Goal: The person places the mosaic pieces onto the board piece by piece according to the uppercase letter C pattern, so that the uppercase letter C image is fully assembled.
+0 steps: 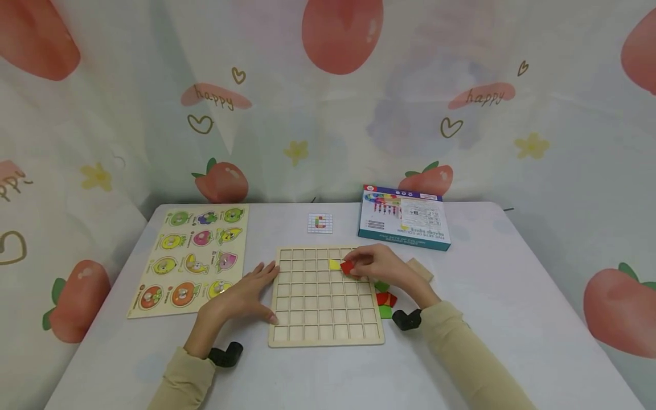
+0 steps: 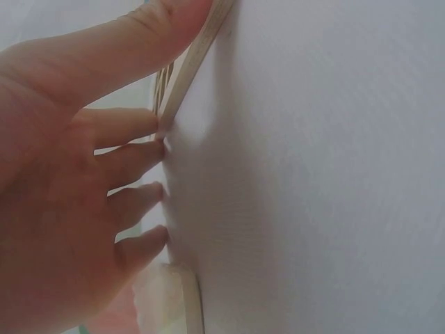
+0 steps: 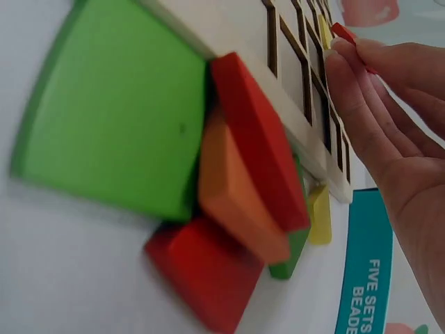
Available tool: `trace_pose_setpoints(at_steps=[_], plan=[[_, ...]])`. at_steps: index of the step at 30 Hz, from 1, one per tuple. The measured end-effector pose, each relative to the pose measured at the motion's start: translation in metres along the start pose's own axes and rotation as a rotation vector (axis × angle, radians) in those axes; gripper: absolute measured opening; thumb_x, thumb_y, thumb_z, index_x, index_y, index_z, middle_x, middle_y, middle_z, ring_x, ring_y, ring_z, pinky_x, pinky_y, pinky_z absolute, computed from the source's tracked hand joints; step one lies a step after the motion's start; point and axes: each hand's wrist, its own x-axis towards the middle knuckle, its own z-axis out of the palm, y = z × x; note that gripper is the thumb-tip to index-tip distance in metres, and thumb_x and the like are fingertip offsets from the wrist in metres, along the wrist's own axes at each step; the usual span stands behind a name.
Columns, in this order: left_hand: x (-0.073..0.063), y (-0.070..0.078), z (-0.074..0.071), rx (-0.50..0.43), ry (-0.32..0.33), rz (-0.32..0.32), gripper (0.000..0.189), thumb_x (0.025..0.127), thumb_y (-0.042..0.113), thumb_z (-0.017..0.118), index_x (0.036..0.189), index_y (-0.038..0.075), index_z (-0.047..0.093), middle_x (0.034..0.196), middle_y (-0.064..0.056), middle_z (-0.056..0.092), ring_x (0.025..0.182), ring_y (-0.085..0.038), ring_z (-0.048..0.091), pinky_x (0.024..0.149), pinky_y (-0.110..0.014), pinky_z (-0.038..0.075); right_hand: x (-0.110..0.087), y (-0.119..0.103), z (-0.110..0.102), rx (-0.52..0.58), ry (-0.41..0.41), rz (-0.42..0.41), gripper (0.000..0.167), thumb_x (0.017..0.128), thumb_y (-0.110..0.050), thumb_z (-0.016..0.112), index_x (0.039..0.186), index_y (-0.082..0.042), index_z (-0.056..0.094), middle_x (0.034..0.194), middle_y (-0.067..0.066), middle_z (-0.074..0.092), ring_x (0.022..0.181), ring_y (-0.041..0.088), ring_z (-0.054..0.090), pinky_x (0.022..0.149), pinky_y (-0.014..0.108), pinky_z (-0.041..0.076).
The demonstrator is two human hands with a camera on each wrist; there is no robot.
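Note:
A wooden grid board (image 1: 312, 296) with square cells lies flat at the middle of the table. One yellow tile (image 1: 335, 264) sits in an upper cell. My right hand (image 1: 376, 265) pinches a red square tile (image 1: 347, 267) over the cell just right of the yellow one; in the right wrist view the red tile (image 3: 344, 33) shows tilted between thumb and fingers. My left hand (image 1: 246, 296) rests at the board's left edge, fingers spread and thumb touching the rim. In the left wrist view those fingers (image 2: 139, 149) reach down to the table beside the board.
Loose green (image 3: 111, 111), red and orange tiles lie piled along the board's right edge. A small pattern card (image 1: 320, 223) and a boxed bead set (image 1: 405, 219) are at the back. At left lies a fruit puzzle board (image 1: 174, 270). A plain wooden piece (image 1: 420, 269) sits behind the right wrist.

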Motion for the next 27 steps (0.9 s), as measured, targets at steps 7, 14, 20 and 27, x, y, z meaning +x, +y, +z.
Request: trace_pose_setpoints(at_steps=[7, 14, 20, 27], plan=[[0.001, -0.001, 0.0, 0.001, -0.01, 0.017, 0.115, 0.071, 0.03, 0.094, 0.161, 0.001, 0.029, 0.171, -0.016, 0.019, 0.159, -0.04, 0.009, 0.128, -0.06, 0.015, 0.009, -0.011, 0.007, -0.005, 0.001, 0.025, 0.028, 0.093, -0.012, 0.074, 0.121, -0.009, 0.076, 0.113, 0.006, 0.075, 0.091, 0.016, 0.065, 0.086, 0.029, 0.056], [-0.001, -0.003, 0.0, -0.01, -0.01, 0.004, 0.115, 0.071, 0.03, 0.095, 0.161, 0.002, 0.029, 0.172, -0.015, 0.019, 0.16, -0.04, 0.009, 0.128, -0.06, 0.013, 0.025, -0.014, 0.016, -0.05, 0.025, -0.016, 0.028, 0.092, -0.017, 0.078, 0.118, -0.007, 0.077, 0.108, 0.005, 0.076, 0.09, 0.012, 0.066, 0.085, 0.03, 0.056], [-0.001, -0.004, 0.0, -0.004, -0.012, 0.003, 0.115, 0.072, 0.033, 0.094, 0.162, 0.004, 0.029, 0.172, -0.014, 0.019, 0.16, -0.039, 0.009, 0.127, -0.061, 0.015, 0.036, -0.015, 0.023, -0.1, 0.029, -0.039, 0.029, 0.091, -0.02, 0.08, 0.117, -0.007, 0.078, 0.108, 0.005, 0.077, 0.089, 0.013, 0.065, 0.084, 0.03, 0.056], [-0.002, -0.001, -0.002, -0.021, -0.012, -0.003, 0.113, 0.073, 0.03, 0.094, 0.162, 0.003, 0.029, 0.172, -0.014, 0.019, 0.16, -0.04, 0.009, 0.127, -0.062, 0.016, 0.047, -0.02, 0.029, -0.131, 0.008, -0.053, 0.029, 0.091, -0.022, 0.08, 0.117, -0.009, 0.078, 0.106, 0.002, 0.076, 0.09, 0.013, 0.063, 0.083, 0.03, 0.054]])
